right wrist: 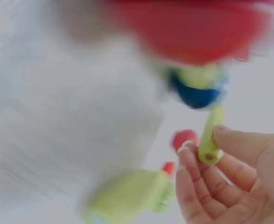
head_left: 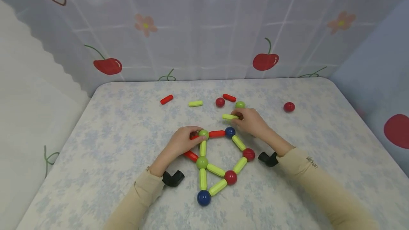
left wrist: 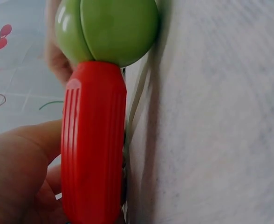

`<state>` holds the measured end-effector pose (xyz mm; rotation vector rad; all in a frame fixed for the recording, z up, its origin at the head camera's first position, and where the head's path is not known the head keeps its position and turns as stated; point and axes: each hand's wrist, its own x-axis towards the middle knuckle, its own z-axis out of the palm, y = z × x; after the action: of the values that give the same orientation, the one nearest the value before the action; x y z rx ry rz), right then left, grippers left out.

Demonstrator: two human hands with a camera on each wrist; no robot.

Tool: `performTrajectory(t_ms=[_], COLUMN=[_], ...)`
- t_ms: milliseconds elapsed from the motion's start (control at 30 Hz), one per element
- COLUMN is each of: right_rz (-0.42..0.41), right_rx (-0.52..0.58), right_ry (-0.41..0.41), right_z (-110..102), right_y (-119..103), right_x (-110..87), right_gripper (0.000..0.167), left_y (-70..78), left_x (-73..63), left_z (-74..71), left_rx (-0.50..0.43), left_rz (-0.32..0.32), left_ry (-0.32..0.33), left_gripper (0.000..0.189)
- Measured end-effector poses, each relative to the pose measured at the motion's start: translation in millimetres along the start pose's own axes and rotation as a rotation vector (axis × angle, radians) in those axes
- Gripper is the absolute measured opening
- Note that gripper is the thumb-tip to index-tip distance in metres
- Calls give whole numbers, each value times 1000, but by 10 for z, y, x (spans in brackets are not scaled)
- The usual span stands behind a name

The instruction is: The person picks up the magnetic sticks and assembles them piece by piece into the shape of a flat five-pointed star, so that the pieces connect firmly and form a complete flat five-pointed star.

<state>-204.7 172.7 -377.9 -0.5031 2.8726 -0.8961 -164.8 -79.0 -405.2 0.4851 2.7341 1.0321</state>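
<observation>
A loose-ended yellow-green rod [head_left: 228, 116] is pinched at its right end between the thumb and fingers of the right hand [head_left: 252, 120], its free end pointing left. In the head view it sits just beyond the far blue ball [head_left: 230, 132], apart from it. The left hand [head_left: 183, 139] pinches the far green ball [head_left: 203, 135] between thumb and fingers, with a red rod [left wrist: 94, 144] joined to that ball and running back under the palm.

The left forearm reaches in from the lower left, the right from the lower right, both in beige sleeves [head_left: 319, 187] with a black fitting [head_left: 173, 179] at each wrist.

From the far green ball, rods and balls form a closed ring through the far blue ball, two red balls [head_left: 248, 154] and a near green ball [head_left: 202, 162]; a triangle adjoins it, ending at the near blue ball [head_left: 203, 198].

Farther out on the tabletop [head_left: 127, 116] lie a yellow-green stick [head_left: 195, 103], two red sticks [head_left: 167, 99], two loose red balls [head_left: 289, 107] and a loose green ball [head_left: 240, 104].
</observation>
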Motion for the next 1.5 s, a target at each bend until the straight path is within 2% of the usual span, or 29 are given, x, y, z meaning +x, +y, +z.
performTrajectory(t_ms=[133,233,333,467,700,900,1133,1300,1433,1500], right_rz=[-91,-131,-125,-107,-48,-65,-51,-45,-21,-21], right_rx=[91,188,308,393,387,366,406,385,321,286], right_ry=[20,-38,-119,-161,-211,-250,-261,-256,-219,-188], right_z=[-147,-135,-42,60,136,155,142,146,108,57], right_y=[-142,-201,-205,-210,-271,-321,-342,-346,-312,-291], right_x=[14,83,170,250,307,281,256,256,222,177], right_gripper=[16,16,18,19,20,20,21,25,28,28], left_y=[-12,-24,-24,-20,-15,29,35,26,17,16], left_x=[1,2,5,9,2,-10,-10,-14,-15,-8], left_z=[-7,-6,6,23,22,32,29,26,25,22], left_rx=[-9,-1,7,10,-9,-30,-41,-31,-40,-43], left_rz=[2,1,-2,-4,27,64,83,128,169,173], left_ry=[10,6,-8,-9,-9,-48,-41,-40,-47,-47], left_gripper=[36,37,39,40,37,37,35,46,62,61])
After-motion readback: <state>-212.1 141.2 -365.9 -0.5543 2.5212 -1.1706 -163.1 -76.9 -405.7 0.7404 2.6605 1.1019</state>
